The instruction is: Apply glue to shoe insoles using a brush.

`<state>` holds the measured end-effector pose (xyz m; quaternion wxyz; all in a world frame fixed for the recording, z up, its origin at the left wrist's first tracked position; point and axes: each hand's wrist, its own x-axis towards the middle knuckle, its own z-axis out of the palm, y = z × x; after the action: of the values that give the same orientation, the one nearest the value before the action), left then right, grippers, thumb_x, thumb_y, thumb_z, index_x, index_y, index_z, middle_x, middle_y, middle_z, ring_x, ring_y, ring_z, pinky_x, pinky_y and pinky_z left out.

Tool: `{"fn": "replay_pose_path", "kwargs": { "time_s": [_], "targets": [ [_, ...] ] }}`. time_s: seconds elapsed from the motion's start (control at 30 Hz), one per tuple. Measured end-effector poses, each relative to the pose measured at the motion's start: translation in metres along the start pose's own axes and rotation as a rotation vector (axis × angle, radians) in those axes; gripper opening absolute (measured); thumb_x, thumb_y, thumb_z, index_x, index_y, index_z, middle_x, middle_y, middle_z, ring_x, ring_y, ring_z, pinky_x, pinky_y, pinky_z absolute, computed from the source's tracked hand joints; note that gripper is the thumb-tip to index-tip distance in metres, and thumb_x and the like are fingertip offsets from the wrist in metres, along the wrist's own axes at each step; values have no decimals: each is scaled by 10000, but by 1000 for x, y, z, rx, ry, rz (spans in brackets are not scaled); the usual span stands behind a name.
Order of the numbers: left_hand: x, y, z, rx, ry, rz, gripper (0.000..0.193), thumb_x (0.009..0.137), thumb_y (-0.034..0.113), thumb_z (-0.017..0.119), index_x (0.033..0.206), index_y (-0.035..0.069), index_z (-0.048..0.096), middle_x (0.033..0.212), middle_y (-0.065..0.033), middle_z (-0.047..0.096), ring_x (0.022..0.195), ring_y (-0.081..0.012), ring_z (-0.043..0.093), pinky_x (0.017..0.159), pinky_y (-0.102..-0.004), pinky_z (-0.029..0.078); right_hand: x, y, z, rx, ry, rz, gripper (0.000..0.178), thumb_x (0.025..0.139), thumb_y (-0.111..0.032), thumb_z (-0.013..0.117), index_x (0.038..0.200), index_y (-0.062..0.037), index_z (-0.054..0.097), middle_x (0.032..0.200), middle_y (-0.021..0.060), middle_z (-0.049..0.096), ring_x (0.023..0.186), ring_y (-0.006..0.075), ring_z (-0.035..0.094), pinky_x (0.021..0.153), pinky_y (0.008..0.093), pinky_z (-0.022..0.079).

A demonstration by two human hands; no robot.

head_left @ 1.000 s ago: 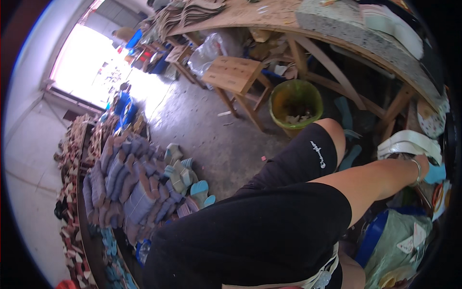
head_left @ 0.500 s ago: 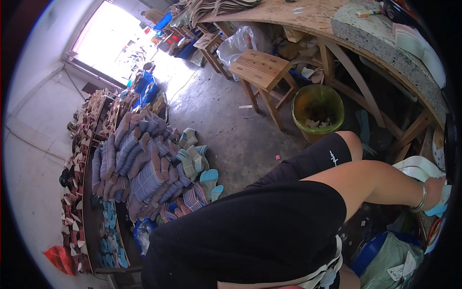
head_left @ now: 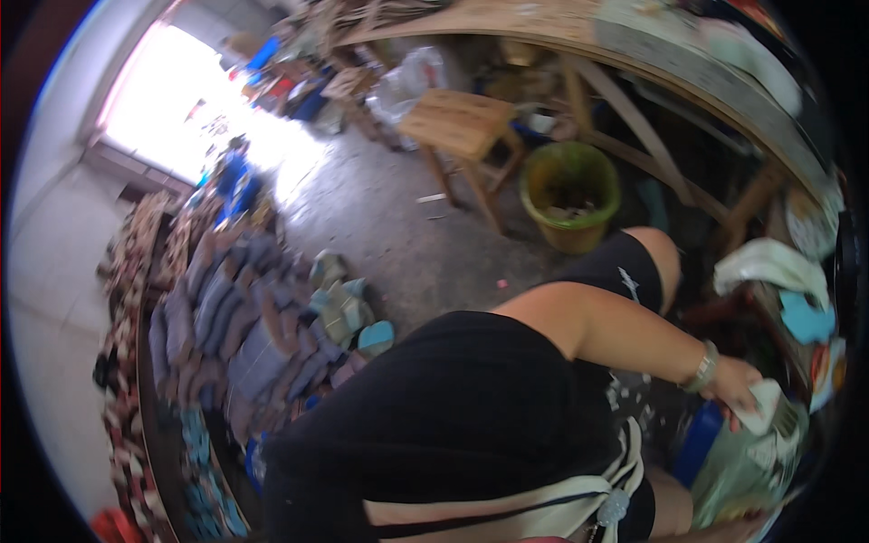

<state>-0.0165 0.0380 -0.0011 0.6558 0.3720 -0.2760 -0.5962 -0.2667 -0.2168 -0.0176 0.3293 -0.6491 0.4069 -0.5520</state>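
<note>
Fingers bent and closed on its near edge, a worker's left hand [head_left: 731, 384] grips a white, pad-like piece [head_left: 765, 407] over a green plastic bag [head_left: 738, 480] at lower right. Motion blur hides how thumb and fingertips meet it; whether the piece touches the bag cannot be told. Half a second earlier the hand was higher, by the light-blue flat piece [head_left: 806, 317]; it has since dropped toward the bag, leaving that piece just below the curved white pieces [head_left: 771, 262]. The handling appears to have shifted from that spot to the bag. A metallic bangle [head_left: 705, 366] rings the wrist. The right hand is out of view. Just left of the bag stands the wall of a blue bin [head_left: 698, 443]. Farther out are a yellow-green bucket [head_left: 572, 238], a wooden stool [head_left: 457, 118], a workbench [head_left: 516, 23] and, at left, piled purple-grey shoe-sole pieces [head_left: 258, 362].
</note>
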Motion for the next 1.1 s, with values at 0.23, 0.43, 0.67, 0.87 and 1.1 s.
{"fn": "replay_pose_path", "kwargs": {
  "time_s": [0.23, 0.43, 0.67, 0.87, 1.1],
  "targets": [
    [-25, -30, -22, -328, -23, -191, 387, 913, 67, 523, 1279, 86, 399, 1185, -153, 575, 981, -302, 639, 670, -314, 589, -17, 19, -83, -67, 139, -56, 326, 898, -179, 518, 1174, -40, 624, 850, -28, 634, 583, 31, 423, 503, 206, 313],
    [-14, -42, -26, -317, 134, -270, 365, 932, 118, 517, 1283, 162, 425, 1219, -46, 555, 1051, -204, 592, 785, -288, 542, -35, -21, -136, -587, 108, 93, 217, 843, -239, 652, 999, -101, 711, 839, 64, 702, 735, 106, 635, 684, 240, 477],
    [-5, -65, -47, -235, 96, -261, 330, 927, 155, 544, 1247, 136, 465, 1160, -51, 592, 980, -181, 622, 730, -257, 545, -33, -40, -117, -1051, -142, 118, 264, 814, -355, 637, 970, -158, 716, 849, 132, 679, 786, 259, 657, 714, 330, 495],
    [2, -66, -43, -227, 139, -275, 305, 942, 156, 520, 1242, 138, 475, 1160, -42, 584, 991, -179, 611, 731, -257, 552, -19, -34, -112, -1133, -173, 166, 316, 790, -426, 623, 952, -172, 718, 857, 143, 682, 809, 295, 655, 727, 375, 502],
    [1, -70, -49, -285, 177, -249, 275, 923, 154, 561, 1192, 117, 513, 1149, -39, 601, 1005, -165, 608, 767, -253, 526, -20, -27, -115, -1202, -158, 74, 260, 787, -411, 613, 904, -206, 721, 792, 122, 684, 781, 303, 655, 711, 396, 510]
  ]
}}
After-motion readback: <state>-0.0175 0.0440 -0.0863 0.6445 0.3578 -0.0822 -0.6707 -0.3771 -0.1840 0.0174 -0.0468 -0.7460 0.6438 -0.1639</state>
